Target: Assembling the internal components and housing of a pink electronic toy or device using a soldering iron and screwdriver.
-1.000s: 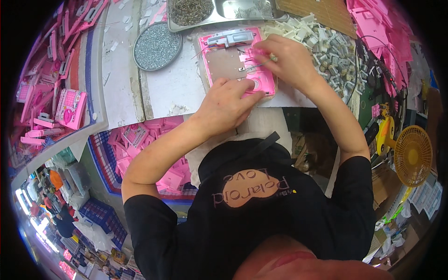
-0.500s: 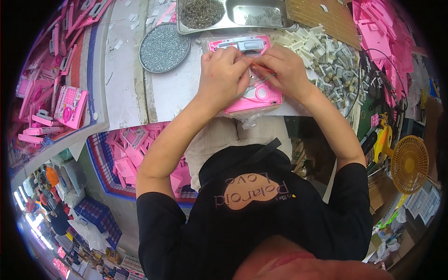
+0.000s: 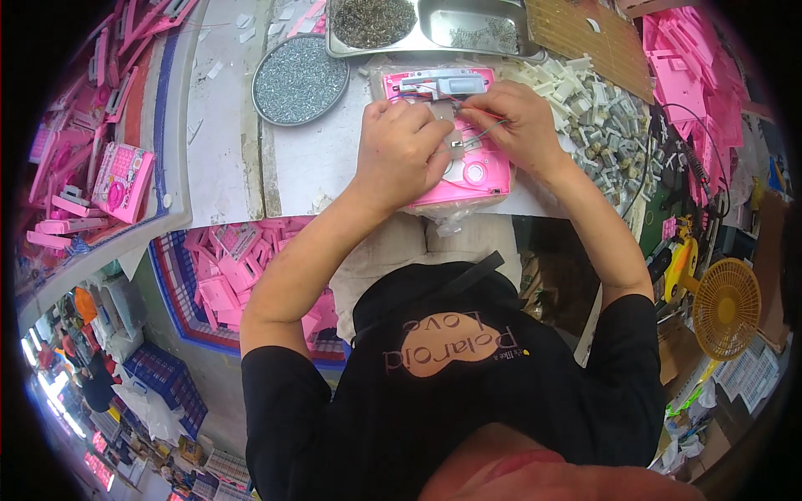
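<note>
A pink plastic casing [image 3: 493, 182] lies on a clear plastic bag on the table before me, its inside showing. Near its far edge sits a grey rectangular module [image 3: 455, 86], with thin wires running nearby. My left hand [image 3: 403, 149] rests over the casing's left side, fingers curled; whatever they hold is hidden. My right hand [image 3: 520, 125] is at the right side, thumb and forefinger pinched on a thin wire [image 3: 482, 134] above the casing. A round speaker-like disc [image 3: 475, 173] shows at the near right inside the casing.
A round tin of small silver screws [image 3: 301, 79] stands at the left. Behind is a steel tray [image 3: 418, 43] of small metal parts. White and grey plastic pieces [image 3: 610, 125] are heaped at the right. Pink casings fill a crate [image 3: 177, 288] below. A yellow fan [image 3: 727, 307] stands right.
My hands have parted slightly, the right shifting right. An orange-red wire stretched between them before no longer shows there. More of the grey module and casing is visible.
</note>
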`<state>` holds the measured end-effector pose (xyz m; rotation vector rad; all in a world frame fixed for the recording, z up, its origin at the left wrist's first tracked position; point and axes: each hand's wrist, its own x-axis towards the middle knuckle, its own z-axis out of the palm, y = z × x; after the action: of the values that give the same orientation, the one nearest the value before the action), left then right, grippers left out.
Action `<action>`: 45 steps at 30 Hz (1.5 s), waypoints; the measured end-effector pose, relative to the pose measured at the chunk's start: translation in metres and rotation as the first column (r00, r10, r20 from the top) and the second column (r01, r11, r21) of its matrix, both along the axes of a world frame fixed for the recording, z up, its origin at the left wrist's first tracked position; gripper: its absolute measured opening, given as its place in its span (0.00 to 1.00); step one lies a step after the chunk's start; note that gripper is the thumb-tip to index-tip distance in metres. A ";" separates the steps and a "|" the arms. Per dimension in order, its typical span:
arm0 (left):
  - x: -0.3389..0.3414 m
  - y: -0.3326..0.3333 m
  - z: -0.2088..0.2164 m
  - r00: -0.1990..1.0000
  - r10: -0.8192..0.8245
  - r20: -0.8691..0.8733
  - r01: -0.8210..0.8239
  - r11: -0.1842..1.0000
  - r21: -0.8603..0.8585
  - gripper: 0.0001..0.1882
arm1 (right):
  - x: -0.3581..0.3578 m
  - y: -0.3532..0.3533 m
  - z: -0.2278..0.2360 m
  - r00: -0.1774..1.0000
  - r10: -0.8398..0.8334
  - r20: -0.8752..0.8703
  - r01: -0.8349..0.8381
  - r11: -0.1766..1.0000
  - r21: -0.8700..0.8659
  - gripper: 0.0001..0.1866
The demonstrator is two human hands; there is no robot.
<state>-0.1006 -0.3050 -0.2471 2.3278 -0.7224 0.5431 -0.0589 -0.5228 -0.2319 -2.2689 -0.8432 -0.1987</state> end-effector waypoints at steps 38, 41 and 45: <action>0.002 -0.007 0.007 1.000 0.002 -0.012 -0.001 0.996 0.094 0.15 | 0.029 -0.027 0.030 0.911 0.392 0.127 -0.277 0.811 -0.516 0.19; 0.006 -0.005 0.010 0.998 -0.048 0.027 0.043 0.987 0.157 0.15 | 0.025 -0.032 0.022 0.940 0.334 0.074 -0.282 0.878 -0.388 0.21; 0.006 -0.004 0.014 0.994 -0.102 0.025 0.093 0.967 0.239 0.16 | -0.002 -0.036 0.021 0.989 0.146 -0.032 -0.149 0.979 -0.137 0.18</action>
<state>-0.0945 -0.3089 -0.2327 2.4902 -0.9607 0.4788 -0.0612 -0.5586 -0.2106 -2.3199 -1.0380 -0.0488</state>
